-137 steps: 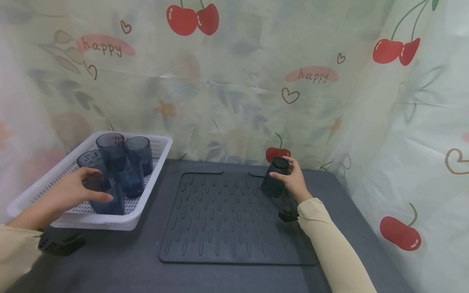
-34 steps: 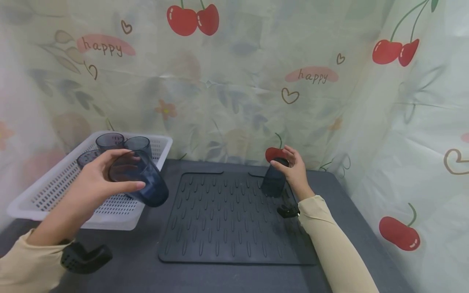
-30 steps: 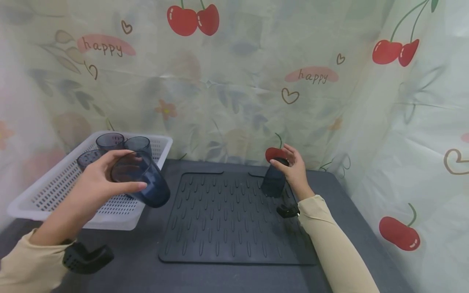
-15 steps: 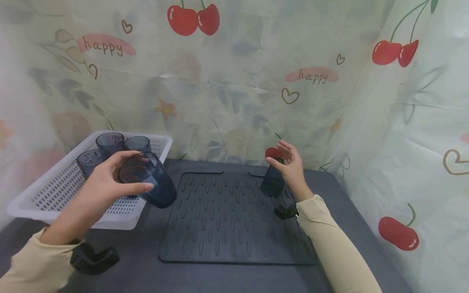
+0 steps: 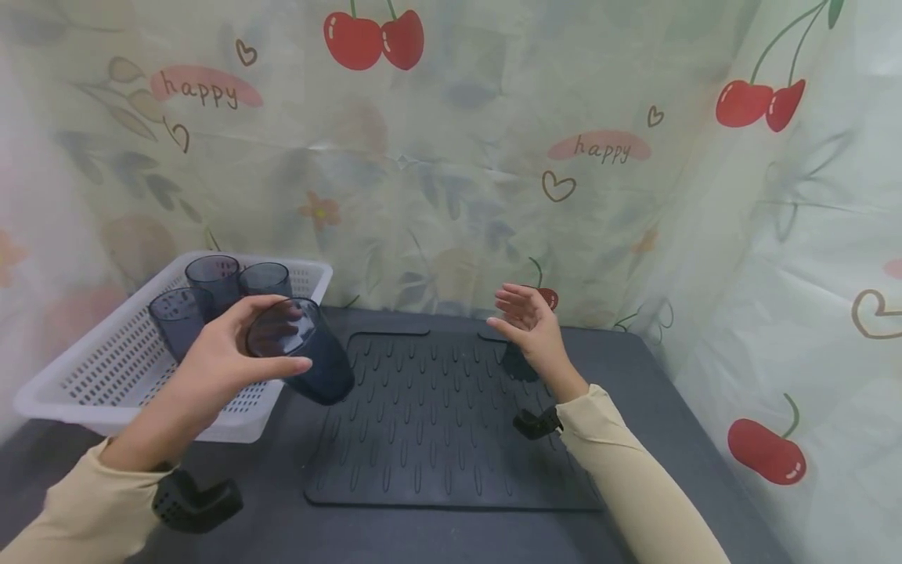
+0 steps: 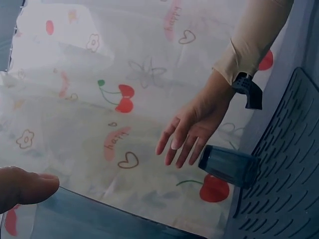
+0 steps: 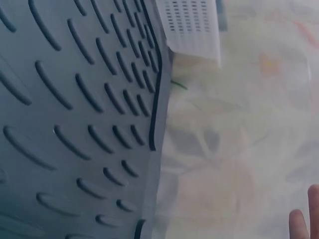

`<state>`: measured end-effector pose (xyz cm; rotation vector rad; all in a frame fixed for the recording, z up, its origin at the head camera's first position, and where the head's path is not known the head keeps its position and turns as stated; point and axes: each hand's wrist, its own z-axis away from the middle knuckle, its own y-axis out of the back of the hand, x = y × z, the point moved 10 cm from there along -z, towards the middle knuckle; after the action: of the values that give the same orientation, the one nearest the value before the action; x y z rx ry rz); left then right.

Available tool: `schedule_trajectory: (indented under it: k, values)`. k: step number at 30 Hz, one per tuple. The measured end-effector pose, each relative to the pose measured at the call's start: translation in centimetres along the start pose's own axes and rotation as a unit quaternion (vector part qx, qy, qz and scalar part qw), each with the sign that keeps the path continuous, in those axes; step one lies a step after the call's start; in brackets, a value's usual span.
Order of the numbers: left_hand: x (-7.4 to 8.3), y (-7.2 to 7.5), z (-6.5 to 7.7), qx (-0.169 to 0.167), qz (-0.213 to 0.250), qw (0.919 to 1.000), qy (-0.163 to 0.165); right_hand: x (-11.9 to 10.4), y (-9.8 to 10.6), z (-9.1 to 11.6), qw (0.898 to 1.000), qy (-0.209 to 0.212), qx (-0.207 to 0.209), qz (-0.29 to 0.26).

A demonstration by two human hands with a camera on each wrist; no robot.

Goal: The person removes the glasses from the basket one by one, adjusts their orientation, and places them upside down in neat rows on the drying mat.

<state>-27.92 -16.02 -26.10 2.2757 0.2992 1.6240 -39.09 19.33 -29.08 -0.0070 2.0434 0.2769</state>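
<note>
Five blue-tinted glasses are in view. Your left hand (image 5: 214,360) grasps one, the held glass (image 5: 324,368), with thumb and fingers on opposite sides near the rim. It is tilted, mouth toward your palm and base toward the lower right, raised between the white basket (image 5: 236,429) and the black ribbed mat (image 5: 423,439). Your right hand (image 5: 532,329) is unclenched, fingers extended, near the standing glass (image 6: 229,165) at the mat's far right corner. In the head view your hand covers most of that glass; from the left wrist it rests on the mat, narrower end up. Contact with your fingertips cannot be determined. Three upright glasses (image 5: 211,274) sit in the basket, partly hidden by your left hand. Basket and mat lie on a dark table (image 5: 395,540) before a cherry-print curtain (image 5: 451,204).
</note>
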Motion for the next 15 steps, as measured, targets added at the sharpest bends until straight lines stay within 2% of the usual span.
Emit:
schedule_trajectory:
  k: [8, 15]
  values:
    - [0.0, -1.5, -0.2, -0.022, -0.009, 0.9994, 0.026, 0.5, -2.0, 0.7, 0.999, -0.008, -0.041, -0.010]
    - [0.5, -3.0, -0.4, -0.028, 0.018, 0.9993, 0.019, 0.9, -3.5, 1.4, 0.998, -0.020, -0.064, -0.016]
